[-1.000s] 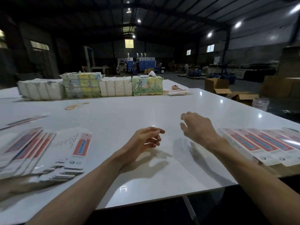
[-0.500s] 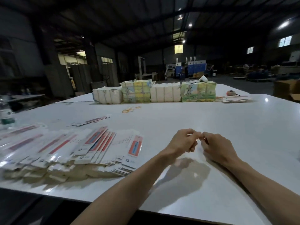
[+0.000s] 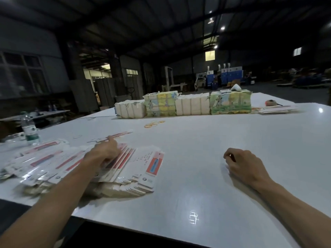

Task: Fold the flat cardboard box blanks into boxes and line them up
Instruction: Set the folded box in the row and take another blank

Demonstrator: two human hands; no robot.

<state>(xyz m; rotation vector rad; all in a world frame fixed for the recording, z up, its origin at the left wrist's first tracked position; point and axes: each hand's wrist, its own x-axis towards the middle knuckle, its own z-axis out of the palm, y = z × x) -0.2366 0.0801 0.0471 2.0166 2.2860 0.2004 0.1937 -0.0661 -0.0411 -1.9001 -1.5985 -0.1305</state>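
Head cam, only view. Dim warehouse, big white table (image 3: 197,158) w/ glare spots.

Task item: the flat box blanks (image 3: 136,169), white w/ red-and-blue panels, lie fanned in an overlapping pile at the near-left part of the table, close to its front edge. More of the same spread runs off to the left, blurred. One loose blank (image 3: 116,136) lies flat just beyond the pile. No folded box seen.

Left hand (image 3: 105,154): on top of the pile near its middle, arm coming in from bottom left. Fingers bent down onto the top blanks, one finger sticking fwd. Can't tell if it grips a blank or only rests there.

Right hand (image 3: 245,167): well apart from the pile, on bare table to the right. Fingers curled in under the palm, nothing seen in them.

Rest: water bottle (image 3: 29,129) upright at the far-left edge. Rubber bands (image 3: 154,124) scattered mid-table. Along the far side, a row of four wrapped bundles (image 3: 193,106), touching side by side, two plain and two w/ colour print. Right of the row, a few more flat cards (image 3: 275,109).
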